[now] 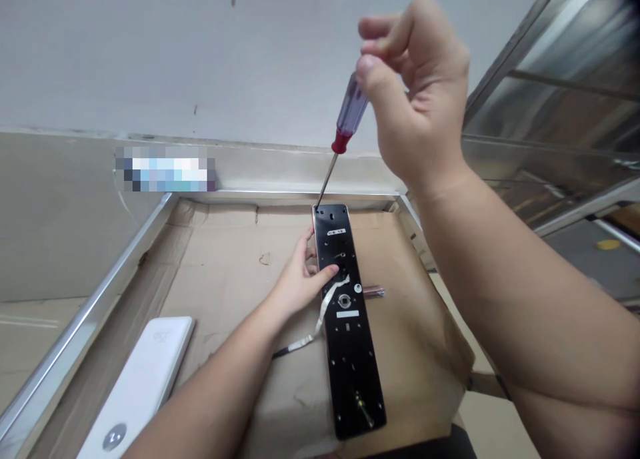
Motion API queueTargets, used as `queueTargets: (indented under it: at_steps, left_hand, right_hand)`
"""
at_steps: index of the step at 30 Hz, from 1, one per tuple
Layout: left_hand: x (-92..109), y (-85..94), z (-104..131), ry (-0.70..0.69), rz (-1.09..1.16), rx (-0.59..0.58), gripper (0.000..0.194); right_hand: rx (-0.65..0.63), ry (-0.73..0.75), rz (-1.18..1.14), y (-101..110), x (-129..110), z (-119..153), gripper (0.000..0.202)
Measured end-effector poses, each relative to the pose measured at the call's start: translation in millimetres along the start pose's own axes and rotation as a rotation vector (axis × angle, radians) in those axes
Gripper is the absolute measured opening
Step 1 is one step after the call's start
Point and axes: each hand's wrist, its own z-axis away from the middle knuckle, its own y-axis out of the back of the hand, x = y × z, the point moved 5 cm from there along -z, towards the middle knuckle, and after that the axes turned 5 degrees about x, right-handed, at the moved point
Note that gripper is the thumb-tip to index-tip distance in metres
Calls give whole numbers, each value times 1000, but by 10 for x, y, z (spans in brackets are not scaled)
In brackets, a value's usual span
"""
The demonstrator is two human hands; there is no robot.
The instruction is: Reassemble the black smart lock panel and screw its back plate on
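A long black panel with screw holes and small labels lies on brown cardboard. My left hand grips its upper left side, the thumb over the face and the fingers at the edge. High above it, my right hand pinches the top of a screwdriver with a clear purple handle and red collar. The screwdriver slants down, its tip at the panel's top left corner. A whitish cable runs from the panel's middle towards the left. At the right side a metallic cylindrical part sticks out.
A white rectangular device lies at the lower left. Brown cardboard lines the metal-edged work surface, whose raised rim runs along the left. Behind stands a pale wall. Metal shelving is at the right.
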Motion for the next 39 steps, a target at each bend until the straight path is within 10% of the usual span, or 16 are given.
queueTargets:
  at_steps: [9,17,39]
  left_hand:
    - [7,3,1,-20,-16,-13,96]
    - [31,-5,7,-7,-31,-5,98]
    - [27,-8,18,-7,-13,10,96]
  right_hand:
    - [142,18,20,-5,-2,41,27]
    - [-40,-77,7,-4,-40,-4,16]
    - [50,-54,84,-39,-114,43,25]
